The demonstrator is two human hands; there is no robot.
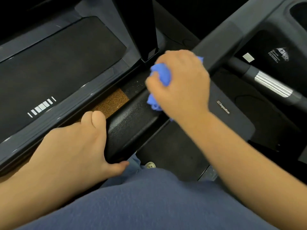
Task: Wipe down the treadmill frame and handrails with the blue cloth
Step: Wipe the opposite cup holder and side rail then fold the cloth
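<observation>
Dark blue clothing [149, 205] fills the bottom of the frame. Just above it, lower centre, the left hand [74, 146] grips the near end of the black textured handrail [129, 127], fingers curled over the far side and thumb under the end. It looks like a bracing hold.

Mid-frame, the right hand [181, 83] has its fingers clamped on the bunched blue cloth [162, 75], which is pressed on the rail's upper stretch. The hand is motion-blurred, so contact is probably there but not certain.

To do it well: flatten the cloth more, wrap it round the rail, run long strokes towards the braced end, then shift the left hand to cover the patch under it.

Top centre, the upright post [141, 30] base is next. Upper left, the belt [58, 63] is not the target.
</observation>
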